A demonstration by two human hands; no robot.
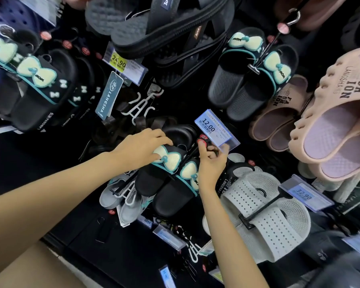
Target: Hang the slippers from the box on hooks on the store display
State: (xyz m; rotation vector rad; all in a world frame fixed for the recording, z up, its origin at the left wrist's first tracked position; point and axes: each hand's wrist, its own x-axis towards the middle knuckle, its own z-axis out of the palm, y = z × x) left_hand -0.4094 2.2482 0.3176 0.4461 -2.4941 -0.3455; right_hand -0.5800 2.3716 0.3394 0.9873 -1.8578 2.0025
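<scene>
Head view, hands gripping black bow slippers (168, 177), left hand (141, 147), right hand (211, 163), price tag (215, 129) just above

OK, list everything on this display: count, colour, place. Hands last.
Bow slippers: one pair, black with pale bows, centre, held by both hands.
Bow slippers on hooks: one pair upper right, a row of several at left.
Strap sandals: dark grey and black, top centre; count unclear.
Pink slippers: two pairs, right.
White perforated slippers: one pair, lower right.
Grey slippers: one pair, below centre.
Price tags: 24.90 yellow upper centre; 12.00 centre; 32.90 right.
Teal hang tag: one, centre left.
Left hand: on the left bow.
Right hand: at the hanger top, by the 12.00 tag.
</scene>
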